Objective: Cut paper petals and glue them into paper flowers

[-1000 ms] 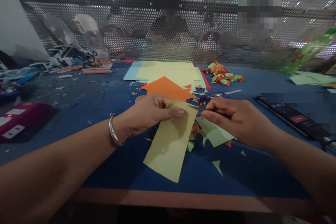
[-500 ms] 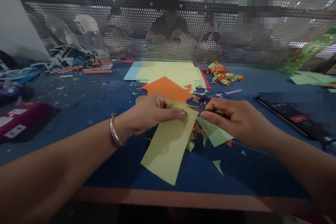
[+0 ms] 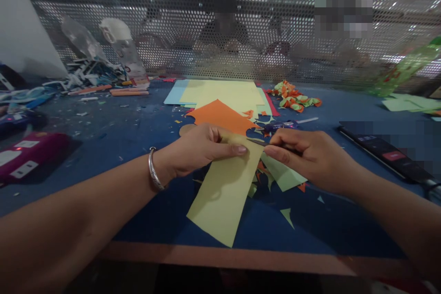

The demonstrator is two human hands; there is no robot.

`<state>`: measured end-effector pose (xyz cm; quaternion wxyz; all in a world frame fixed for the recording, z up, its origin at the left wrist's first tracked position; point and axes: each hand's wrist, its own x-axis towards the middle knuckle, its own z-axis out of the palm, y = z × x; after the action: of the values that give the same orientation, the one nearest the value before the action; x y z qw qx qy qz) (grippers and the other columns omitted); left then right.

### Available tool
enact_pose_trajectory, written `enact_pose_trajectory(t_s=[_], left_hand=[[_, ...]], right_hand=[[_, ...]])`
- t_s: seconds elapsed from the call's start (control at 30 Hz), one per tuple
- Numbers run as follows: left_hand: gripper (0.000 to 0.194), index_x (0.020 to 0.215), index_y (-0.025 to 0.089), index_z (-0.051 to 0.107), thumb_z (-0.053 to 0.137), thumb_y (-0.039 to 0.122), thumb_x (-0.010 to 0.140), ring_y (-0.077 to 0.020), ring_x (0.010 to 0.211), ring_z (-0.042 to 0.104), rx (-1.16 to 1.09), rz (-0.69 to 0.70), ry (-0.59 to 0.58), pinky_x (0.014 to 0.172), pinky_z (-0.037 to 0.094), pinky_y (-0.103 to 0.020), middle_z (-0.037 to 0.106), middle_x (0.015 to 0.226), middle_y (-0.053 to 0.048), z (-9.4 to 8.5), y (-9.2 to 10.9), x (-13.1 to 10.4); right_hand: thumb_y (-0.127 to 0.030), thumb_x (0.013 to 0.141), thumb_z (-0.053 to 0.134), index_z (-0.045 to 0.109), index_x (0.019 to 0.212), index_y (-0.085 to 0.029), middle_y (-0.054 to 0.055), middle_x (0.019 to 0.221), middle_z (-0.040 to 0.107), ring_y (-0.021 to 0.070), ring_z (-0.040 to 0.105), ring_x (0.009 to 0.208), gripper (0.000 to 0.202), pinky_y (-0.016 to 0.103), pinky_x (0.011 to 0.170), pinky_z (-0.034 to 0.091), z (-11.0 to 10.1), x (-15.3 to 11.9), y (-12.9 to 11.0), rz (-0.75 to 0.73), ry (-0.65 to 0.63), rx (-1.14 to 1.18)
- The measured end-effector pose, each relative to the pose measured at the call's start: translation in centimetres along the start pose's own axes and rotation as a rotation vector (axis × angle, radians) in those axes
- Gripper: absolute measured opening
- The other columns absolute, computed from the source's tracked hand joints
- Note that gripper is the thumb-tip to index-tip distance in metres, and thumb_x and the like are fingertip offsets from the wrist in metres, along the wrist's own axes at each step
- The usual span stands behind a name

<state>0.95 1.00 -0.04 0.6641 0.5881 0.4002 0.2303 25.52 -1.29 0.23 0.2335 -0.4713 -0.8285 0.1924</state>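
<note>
My left hand pinches the upper part of a pale yellow paper strip between thumb and fingers. The strip slopes down toward the table's front edge. Closed around small scissors, my right hand hides their handles. The dark, narrow blades point left and meet the paper's upper right corner. Behind my hands lies an orange sheet with curved notches cut from its edge. A pale green paper piece rests on the table below the scissors, beside orange and green scraps.
Stacked yellow sheets lie at the back, near a heap of orange and green clippings. A blue-handled tool sits behind my right hand. A phone is at right, a purple power strip at left, a bottle behind.
The paper's lower end has shifted slightly right and down. My hands keep nearly the same position and grip; the whole view has moved a little.
</note>
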Motion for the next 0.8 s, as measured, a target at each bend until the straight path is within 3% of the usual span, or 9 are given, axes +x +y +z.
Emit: enact_pose_trajectory(t_s=[0.53,0.8], left_hand=[[0.020,0.091,0.015,0.081,0.080,0.032,0.082,-0.0162,0.074,0.074,-0.045,-0.008,-0.047,0.068,0.059,-0.025,0.081,0.091,-0.009,-0.17,-0.28,-0.03],[0.011,0.082,0.015,0.080,0.078,0.026,0.084,-0.0135,0.067,0.072,-0.069,-0.035,-0.063,0.062,0.056,-0.022,0.079,0.081,-0.006,0.03,0.21,-0.17]], right_hand=[[-0.058,0.097,0.050,0.062,0.077,-0.021,-0.003,0.058,0.052,0.0110,0.041,0.052,0.044,0.025,0.050,0.031,0.05,-0.03,-0.21,0.011,-0.002,-0.029],[-0.056,0.098,0.048,0.061,0.077,-0.021,-0.004,0.060,0.049,0.0116,0.041,0.053,0.043,0.026,0.051,0.032,0.16,0.00,-0.44,-0.013,-0.023,-0.044]])
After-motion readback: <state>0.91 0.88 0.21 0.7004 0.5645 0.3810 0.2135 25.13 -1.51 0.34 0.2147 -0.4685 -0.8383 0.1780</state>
